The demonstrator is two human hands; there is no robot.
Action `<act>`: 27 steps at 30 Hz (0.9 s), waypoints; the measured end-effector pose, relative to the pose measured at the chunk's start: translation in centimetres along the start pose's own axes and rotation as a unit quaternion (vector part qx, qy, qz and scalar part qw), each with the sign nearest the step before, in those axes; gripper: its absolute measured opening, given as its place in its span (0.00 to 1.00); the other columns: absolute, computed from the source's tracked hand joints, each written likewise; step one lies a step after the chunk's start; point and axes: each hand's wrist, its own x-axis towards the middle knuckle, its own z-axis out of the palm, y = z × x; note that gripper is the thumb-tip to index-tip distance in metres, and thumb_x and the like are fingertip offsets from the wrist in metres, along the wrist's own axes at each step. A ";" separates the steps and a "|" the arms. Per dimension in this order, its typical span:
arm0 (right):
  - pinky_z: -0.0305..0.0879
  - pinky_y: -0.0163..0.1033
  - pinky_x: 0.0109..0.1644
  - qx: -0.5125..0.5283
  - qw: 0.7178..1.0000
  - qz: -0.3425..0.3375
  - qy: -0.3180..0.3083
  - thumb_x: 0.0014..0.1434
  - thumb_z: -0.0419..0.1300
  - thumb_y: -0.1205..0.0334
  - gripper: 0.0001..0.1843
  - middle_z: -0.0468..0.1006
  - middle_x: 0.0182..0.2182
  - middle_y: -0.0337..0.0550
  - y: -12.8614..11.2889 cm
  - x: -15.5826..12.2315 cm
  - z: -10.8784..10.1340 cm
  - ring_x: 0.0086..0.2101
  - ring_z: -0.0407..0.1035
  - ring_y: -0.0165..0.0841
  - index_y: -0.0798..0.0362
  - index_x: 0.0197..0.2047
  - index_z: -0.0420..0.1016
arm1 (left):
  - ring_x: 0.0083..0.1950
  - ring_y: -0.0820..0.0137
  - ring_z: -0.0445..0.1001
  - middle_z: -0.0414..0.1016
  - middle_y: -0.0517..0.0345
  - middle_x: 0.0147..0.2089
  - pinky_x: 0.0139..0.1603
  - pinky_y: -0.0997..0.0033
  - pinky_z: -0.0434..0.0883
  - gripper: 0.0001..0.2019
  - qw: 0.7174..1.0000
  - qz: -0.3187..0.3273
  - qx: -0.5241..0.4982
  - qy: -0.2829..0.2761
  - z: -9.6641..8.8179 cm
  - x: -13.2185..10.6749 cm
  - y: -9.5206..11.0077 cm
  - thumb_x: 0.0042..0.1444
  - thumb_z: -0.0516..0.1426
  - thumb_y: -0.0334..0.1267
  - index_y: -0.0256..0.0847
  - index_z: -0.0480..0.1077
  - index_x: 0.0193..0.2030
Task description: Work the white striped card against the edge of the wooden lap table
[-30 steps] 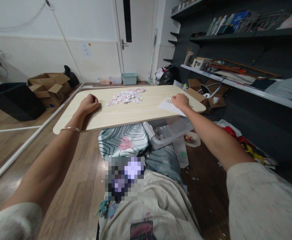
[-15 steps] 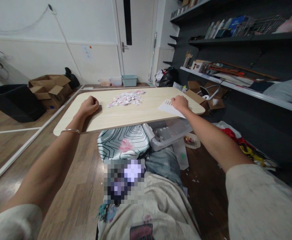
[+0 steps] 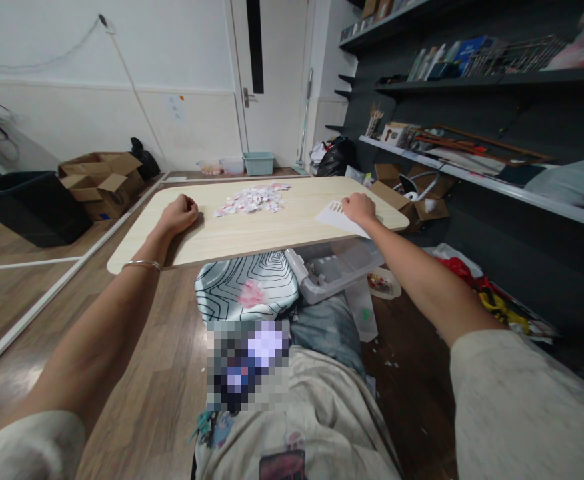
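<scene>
My left hand [image 3: 180, 215] rests as a loose fist on the left part of the pale wooden table [image 3: 197, 243]; nothing shows in its fingers. At the table's right side, my right hand [image 3: 359, 208] is also curled closed, lying over the edge of a white sheet [image 3: 339, 217] with a row of cut-out slots. Its fingertips are turned away from view, and I see nothing held in them. Between the hands, towards the far edge, spreads a heap of small white and pinkish paper pieces [image 3: 255, 199].
Below the table's near edge, a clear plastic box [image 3: 327, 283] sits by a patterned cloth bag [image 3: 247, 287]. A small tray [image 3: 385, 283] lies on the floor. Cardboard boxes [image 3: 102, 180] and a black bin [image 3: 29, 207] stand left; dark shelves [image 3: 472, 80] line the right.
The view has tilted very slightly. Both hands, the sheet and the paper pieces stay where they were.
</scene>
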 end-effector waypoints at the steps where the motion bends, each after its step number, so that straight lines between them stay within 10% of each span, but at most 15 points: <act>1: 0.79 0.51 0.76 0.000 1.000 0.000 -0.001 0.90 0.52 0.57 0.33 0.89 0.73 0.78 0.0 0.0 0.0 0.74 0.85 0.60 0.66 0.77 0.92 | 0.68 0.39 0.85 0.90 0.38 0.59 0.68 0.48 0.82 0.21 1.000 -0.002 0.001 -0.002 0.0 0.0 0.1 0.62 0.66 0.47 0.49 0.78 0.61; 27: 0.80 0.52 0.77 0.059 0.997 -0.003 -0.045 0.92 0.53 0.58 0.32 0.87 0.77 0.74 -9.9 2.8 0.2 0.76 0.85 0.56 0.59 0.82 0.89 | 0.67 0.35 0.89 0.93 0.33 0.60 0.67 0.44 0.82 0.19 1.000 0.013 0.026 -0.001 1.3 1.2 -0.6 0.65 0.63 0.39 0.46 0.81 0.62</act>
